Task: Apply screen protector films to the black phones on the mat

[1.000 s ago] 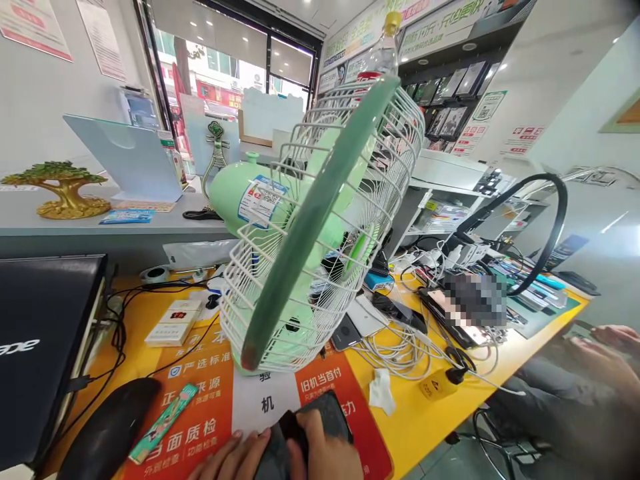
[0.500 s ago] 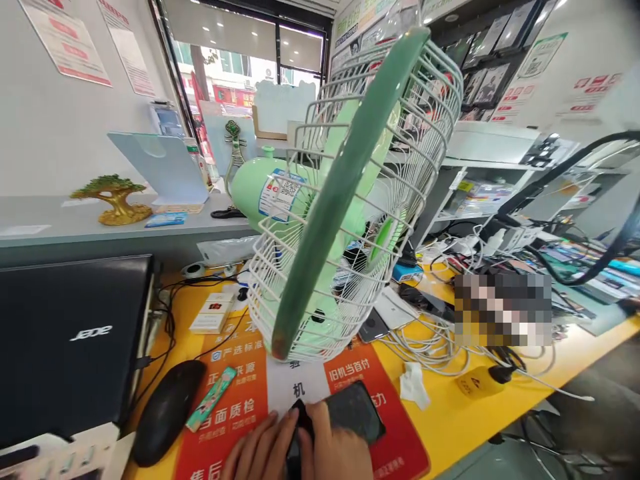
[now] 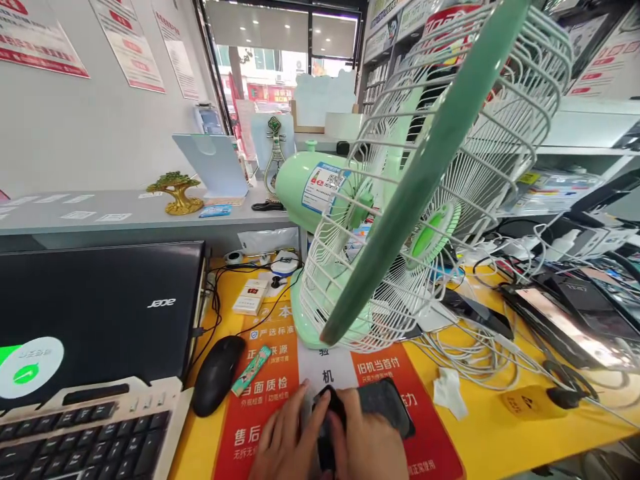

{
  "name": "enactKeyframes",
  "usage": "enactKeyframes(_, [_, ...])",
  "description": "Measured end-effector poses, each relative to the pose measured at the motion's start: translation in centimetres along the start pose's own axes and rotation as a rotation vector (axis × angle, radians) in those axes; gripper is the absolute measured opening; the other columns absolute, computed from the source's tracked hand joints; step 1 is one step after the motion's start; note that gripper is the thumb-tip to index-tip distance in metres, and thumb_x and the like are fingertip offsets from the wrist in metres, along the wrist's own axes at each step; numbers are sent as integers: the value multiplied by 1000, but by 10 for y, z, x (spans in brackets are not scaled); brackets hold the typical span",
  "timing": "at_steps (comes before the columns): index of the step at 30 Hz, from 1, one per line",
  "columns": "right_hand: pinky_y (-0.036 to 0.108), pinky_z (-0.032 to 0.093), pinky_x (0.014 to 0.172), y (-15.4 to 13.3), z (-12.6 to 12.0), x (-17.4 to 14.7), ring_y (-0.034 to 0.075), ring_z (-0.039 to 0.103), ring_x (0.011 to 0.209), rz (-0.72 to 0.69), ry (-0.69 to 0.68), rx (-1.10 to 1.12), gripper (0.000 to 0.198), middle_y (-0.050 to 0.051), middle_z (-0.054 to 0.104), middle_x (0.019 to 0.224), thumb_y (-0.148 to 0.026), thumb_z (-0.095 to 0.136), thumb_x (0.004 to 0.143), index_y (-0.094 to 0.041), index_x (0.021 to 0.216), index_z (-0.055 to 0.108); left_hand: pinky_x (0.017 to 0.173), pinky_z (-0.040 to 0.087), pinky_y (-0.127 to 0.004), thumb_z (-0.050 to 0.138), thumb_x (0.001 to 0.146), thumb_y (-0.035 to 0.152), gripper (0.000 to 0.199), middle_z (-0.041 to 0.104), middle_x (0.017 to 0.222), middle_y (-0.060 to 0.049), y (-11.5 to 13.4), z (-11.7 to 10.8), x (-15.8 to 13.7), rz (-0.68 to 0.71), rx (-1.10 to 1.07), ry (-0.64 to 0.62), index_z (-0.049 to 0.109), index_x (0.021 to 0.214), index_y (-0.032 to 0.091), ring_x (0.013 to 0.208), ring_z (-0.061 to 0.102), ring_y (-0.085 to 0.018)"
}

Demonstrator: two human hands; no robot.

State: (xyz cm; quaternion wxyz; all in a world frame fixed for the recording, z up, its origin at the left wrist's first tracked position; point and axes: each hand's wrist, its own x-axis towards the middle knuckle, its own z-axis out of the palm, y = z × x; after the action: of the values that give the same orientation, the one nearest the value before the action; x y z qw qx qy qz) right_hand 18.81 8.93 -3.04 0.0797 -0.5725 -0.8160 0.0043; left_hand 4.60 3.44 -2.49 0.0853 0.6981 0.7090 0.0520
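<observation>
My left hand [image 3: 289, 437] and my right hand [image 3: 373, 440] are close together at the bottom middle, both closed around a slim black phone-like object [image 3: 325, 448]. Thumbs and fingertips press on its upper end, and the fingers hide much of it. Beside my right hand, partly behind it, a dark flat phone [image 3: 389, 402] lies on the red and orange printed mat [image 3: 430, 433].
A green desk fan [image 3: 415, 193] rises just beyond my hands. Left are a black mouse [image 3: 219, 375], a green packet [image 3: 251, 371], a keyboard [image 3: 85, 437] and an Acer screen [image 3: 125, 307]. Right are crumpled tissue [image 3: 449, 392], tangled white cables [image 3: 470, 353] and a yellow bottle [image 3: 533, 403].
The view has turned left, so the fan sits further right and the keyboard shows. Both hands stay on the black object; my left fingers are now higher along it.
</observation>
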Motion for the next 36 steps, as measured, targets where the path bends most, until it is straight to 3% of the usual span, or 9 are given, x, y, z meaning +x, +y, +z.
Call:
enactKeyframes(4, [24,39,47,24,1,2,21,71,58,54,11,11,15,3,72,68,-27,45,101,-22,113,52,112,40,-45,66,73,22,82,35,160,-11,2,-4,0,7,-44,11,41,150,32,143,42,-31])
enactKeyframes(10, [25,41,50,6,-3,-5,22,71,58,-62,-78,23,18,2,74,73,-21,56,95,-24,113,54,109,45,-51,56,69,9,99,24,164,-10,-8,-4,-2,94,-71,-10,19,158,32,147,35,-31])
enactKeyframes(15, [26,38,48,17,-13,-2,23,71,59,-12,-91,21,14,4,73,74,-26,46,101,-22,112,54,107,47,-53,56,76,16,94,23,164,-12,-10,-11,-5,155,-101,34,16,159,30,146,37,-34])
enactKeyframes(21, [27,37,49,7,-15,1,22,71,58,-170,-143,47,18,1,73,72,-21,52,98,-23,115,53,108,47,-54,56,77,14,95,23,164,-11,-8,-15,-6,141,-107,37,12,160,30,146,36,-34])
enactKeyframes(26, [26,38,51,13,-28,16,22,73,64,7,-156,15,15,5,75,77,-24,47,103,-19,115,54,108,47,-58,56,87,24,84,25,164,-13,-8,-17,-7,163,-141,32,14,160,28,147,34,-35])
enactKeyframes(32, [25,36,51,-21,-34,5,21,73,63,-155,-239,11,15,3,73,72,-12,56,93,-20,107,55,113,42,-50,53,82,8,94,25,166,-9,-9,-14,-14,145,-171,90,7,160,30,149,31,-30])
enactKeyframes(36, [26,37,52,8,-33,8,22,72,64,-40,-158,9,16,4,73,74,-22,52,99,-20,115,53,114,41,-46,50,91,15,84,30,164,-5,-9,-12,-13,179,-154,152,5,160,31,148,34,-26])
